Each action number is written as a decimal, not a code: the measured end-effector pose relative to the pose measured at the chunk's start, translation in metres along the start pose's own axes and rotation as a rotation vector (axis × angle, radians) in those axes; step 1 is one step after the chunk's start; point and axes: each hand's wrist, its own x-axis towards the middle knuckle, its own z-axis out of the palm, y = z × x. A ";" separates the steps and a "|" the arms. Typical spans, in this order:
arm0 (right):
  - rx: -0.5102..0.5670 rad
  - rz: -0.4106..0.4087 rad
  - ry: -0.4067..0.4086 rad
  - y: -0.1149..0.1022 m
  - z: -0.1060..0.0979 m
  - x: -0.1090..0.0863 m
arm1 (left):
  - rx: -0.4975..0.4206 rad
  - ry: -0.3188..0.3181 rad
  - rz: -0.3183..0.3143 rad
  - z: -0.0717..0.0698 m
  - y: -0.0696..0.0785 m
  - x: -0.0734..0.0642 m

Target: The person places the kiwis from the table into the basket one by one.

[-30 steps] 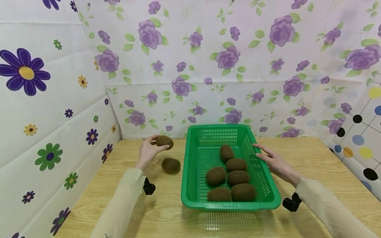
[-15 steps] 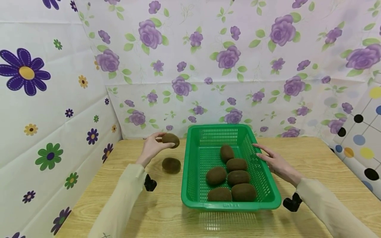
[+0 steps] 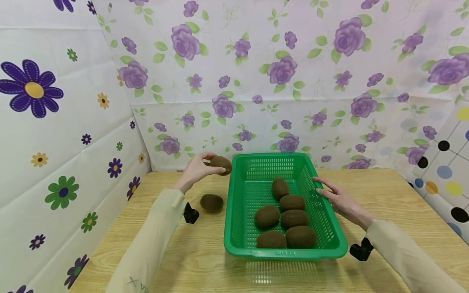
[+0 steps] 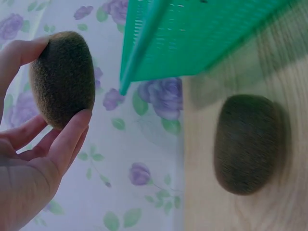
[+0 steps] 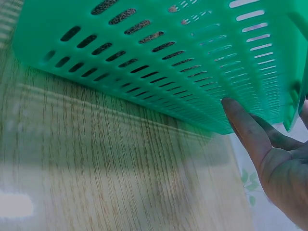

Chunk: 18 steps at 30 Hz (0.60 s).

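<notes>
My left hand holds a brown kiwi between thumb and fingers, raised above the table just outside the basket's far left corner. In the left wrist view the thumb is at one end of this kiwi and the fingertips at the other. A second kiwi lies on the table left of the basket. Inside the green plastic basket are several kiwis, mostly toward the near right. My right hand grips the basket's right rim, with fingers against the slotted outer wall.
The basket stands on a light wood-grain table. A floral sheet hangs right behind the table, with another patterned sheet along the left side. Small black devices sit at both wrists.
My left hand has carried its kiwi to the right and slightly up, closer to the basket's left rim. The right hand, the basket and the other kiwis stay in place.
</notes>
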 end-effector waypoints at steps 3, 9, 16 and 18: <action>0.009 -0.006 -0.008 0.000 0.000 -0.001 | -0.002 -0.033 0.018 0.004 0.007 0.006; 0.003 -0.008 -0.011 0.000 0.000 -0.001 | 0.002 -0.067 0.029 0.015 0.026 0.010; 0.025 0.003 -0.006 0.001 0.000 0.000 | 0.004 -0.065 0.079 0.035 0.046 0.015; 0.026 0.003 -0.006 0.001 -0.001 0.001 | 0.006 -0.062 0.092 0.042 0.051 0.017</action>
